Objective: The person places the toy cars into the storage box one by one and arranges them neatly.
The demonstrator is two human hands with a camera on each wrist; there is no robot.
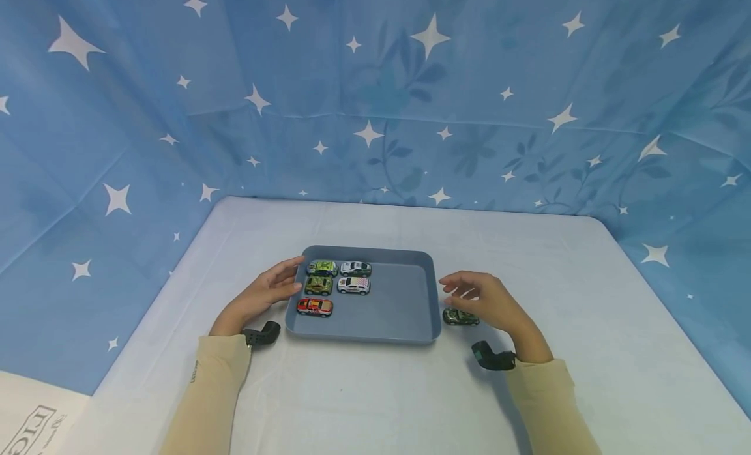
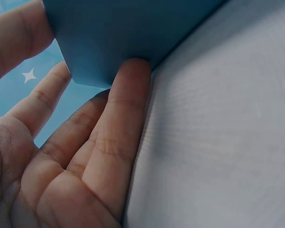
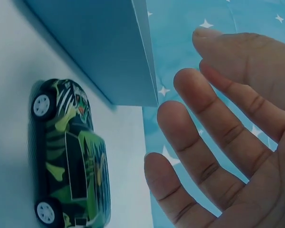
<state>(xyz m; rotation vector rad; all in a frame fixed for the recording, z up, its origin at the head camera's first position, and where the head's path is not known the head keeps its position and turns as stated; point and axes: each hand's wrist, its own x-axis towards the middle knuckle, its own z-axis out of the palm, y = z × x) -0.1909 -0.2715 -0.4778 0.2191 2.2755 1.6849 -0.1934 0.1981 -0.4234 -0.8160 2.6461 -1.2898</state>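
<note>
A grey-blue tray lies on the table with several toy cars in its left part. Among them are a red-orange toy car, a lime-green toy car and a white toy car with pink marks. My left hand is at the tray's left side, its extended fingertips touching the outer wall in the left wrist view. Beyond the right side, a dark green camouflage toy car stands on the table. Just above it hovers my right hand, fingers loosely bent and apart, holding nothing.
A white cloth covers the table. Behind it hangs a blue curtain with white stars. A pale printed sheet or box shows at the lower left. Each wrist wears a black camera.
</note>
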